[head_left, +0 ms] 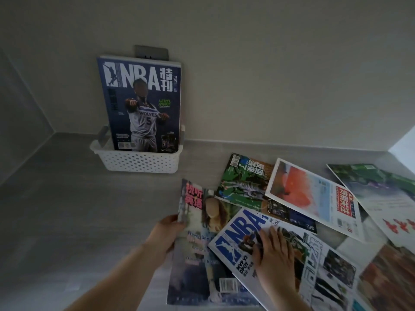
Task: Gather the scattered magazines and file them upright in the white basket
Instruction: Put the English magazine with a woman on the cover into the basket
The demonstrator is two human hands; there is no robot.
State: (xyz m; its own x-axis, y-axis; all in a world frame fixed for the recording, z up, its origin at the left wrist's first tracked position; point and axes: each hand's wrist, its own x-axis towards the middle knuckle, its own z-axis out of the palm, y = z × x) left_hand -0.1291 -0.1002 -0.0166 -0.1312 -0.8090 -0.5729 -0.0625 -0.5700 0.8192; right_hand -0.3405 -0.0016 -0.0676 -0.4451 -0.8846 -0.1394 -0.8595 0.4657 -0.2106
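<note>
L hand [165, 235] pinches left edge of pink-title mag [197, 257]. R hand [275, 254] lies flat, fingers straight, on NBA mag [242, 227] overlapping it. Basket [139, 162] w/ upright mag [143, 104] behind.

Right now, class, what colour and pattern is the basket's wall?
The basket is white, perforated with rows of small holes; the head view shows it.

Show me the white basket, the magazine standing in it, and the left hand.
white basket [139, 163], head view, perforated front wall.
standing NBA magazine [143, 104], head view, middle of cover.
left hand [165, 234], head view, back of hand.
</note>
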